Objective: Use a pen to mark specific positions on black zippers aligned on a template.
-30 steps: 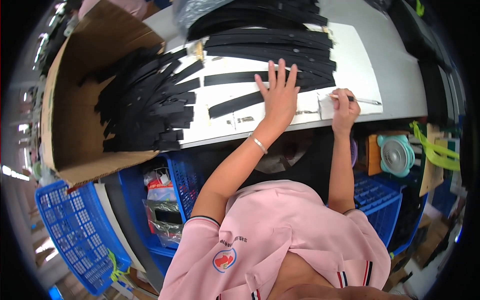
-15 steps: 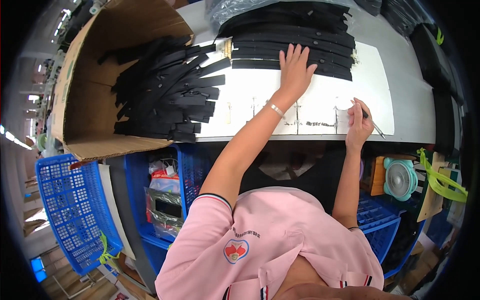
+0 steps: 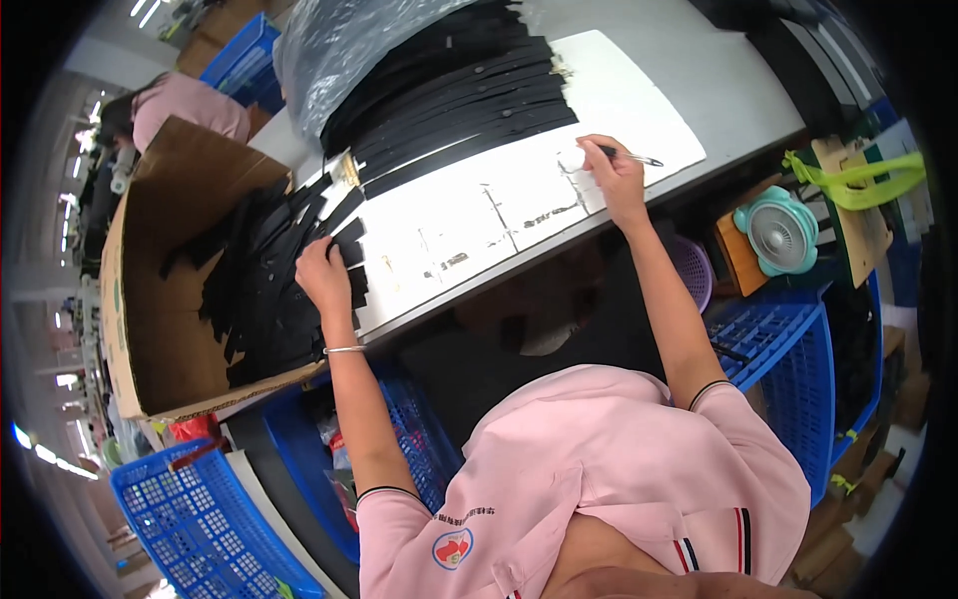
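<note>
My left hand point(image 3: 324, 278) is at the right edge of a loose pile of black fabric strips point(image 3: 264, 275) spilling out of a cardboard box. Its fingers are bent and pinched on the end of a strip. My right hand point(image 3: 617, 185) holds a slim pen point(image 3: 639, 158) over the white board point(image 3: 644, 110), with the pen pointing to the right. Dark lines and smudges mark the board's near part. Across its far part lies a row of flat black strips point(image 3: 469, 110), side by side, some with small dark pieces on them.
The cardboard box point(image 3: 135, 290) stands on its side at the left. Clear plastic sheeting point(image 3: 329, 60) covers the far end of the strips. Blue crates point(image 3: 788, 349) and a turquoise fan point(image 3: 778, 230) sit below the table at the right. Another person point(image 3: 190, 110) is at the far left.
My left hand has left the laid-out strips and moved left to the loose pile. My right hand still holds the pen. The whole view has turned and shifted.
</note>
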The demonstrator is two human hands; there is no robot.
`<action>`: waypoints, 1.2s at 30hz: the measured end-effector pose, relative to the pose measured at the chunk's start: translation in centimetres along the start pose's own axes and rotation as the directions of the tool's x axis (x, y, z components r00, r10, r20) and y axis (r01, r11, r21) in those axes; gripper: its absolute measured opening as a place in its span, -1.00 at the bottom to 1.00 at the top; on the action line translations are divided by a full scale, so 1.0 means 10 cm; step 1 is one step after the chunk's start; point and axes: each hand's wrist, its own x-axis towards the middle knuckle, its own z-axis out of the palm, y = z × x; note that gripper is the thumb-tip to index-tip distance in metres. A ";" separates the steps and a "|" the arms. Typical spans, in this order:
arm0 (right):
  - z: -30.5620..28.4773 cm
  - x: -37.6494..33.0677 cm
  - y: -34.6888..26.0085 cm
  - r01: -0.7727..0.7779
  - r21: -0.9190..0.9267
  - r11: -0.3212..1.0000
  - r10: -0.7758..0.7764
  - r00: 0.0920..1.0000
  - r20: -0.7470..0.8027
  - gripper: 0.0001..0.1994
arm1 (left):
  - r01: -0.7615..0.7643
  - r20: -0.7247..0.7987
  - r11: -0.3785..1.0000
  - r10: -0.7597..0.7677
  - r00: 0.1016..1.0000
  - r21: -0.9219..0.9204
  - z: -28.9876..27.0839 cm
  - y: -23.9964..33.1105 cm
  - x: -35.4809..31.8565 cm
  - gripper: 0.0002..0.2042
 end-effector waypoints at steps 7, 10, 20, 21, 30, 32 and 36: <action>0.03 0.05 0.09 0.056 -0.026 0.998 -0.055 0.998 0.041 -0.84 | -0.054 -0.005 0.960 0.055 0.998 -0.275 0.06 -0.16 0.18 -0.77; -0.04 0.01 0.08 0.015 -0.068 0.998 -0.012 0.999 0.039 -0.84 | -0.128 -0.009 0.962 0.130 0.992 -0.239 0.07 -0.10 0.14 -0.76; -0.05 -0.01 0.02 0.057 -0.099 0.993 -0.051 0.996 0.071 -0.83 | -0.198 -0.210 0.966 0.161 0.964 -0.165 0.07 0.22 0.16 -0.90; -0.06 -0.02 0.02 0.059 -0.105 0.993 -0.052 0.996 0.066 -0.83 | -0.275 -0.331 0.955 0.225 0.916 -0.112 0.07 0.44 0.15 -0.91; 0.05 -0.21 -0.07 0.420 -0.446 0.791 -0.431 0.899 0.082 -0.84 | -0.458 -0.260 0.791 0.381 0.887 -0.405 0.45 2.33 -0.48 -0.91; 0.06 -0.34 -0.08 0.522 -0.503 0.689 -0.512 0.842 0.172 -0.81 | -0.438 -0.214 0.788 0.382 0.899 -0.433 0.45 2.51 -0.61 -0.88; 0.12 -0.60 -0.05 0.626 -0.607 0.490 -0.523 0.768 0.370 -0.71 | -0.425 -0.119 0.782 0.419 0.900 -0.456 0.45 2.57 -0.72 -0.74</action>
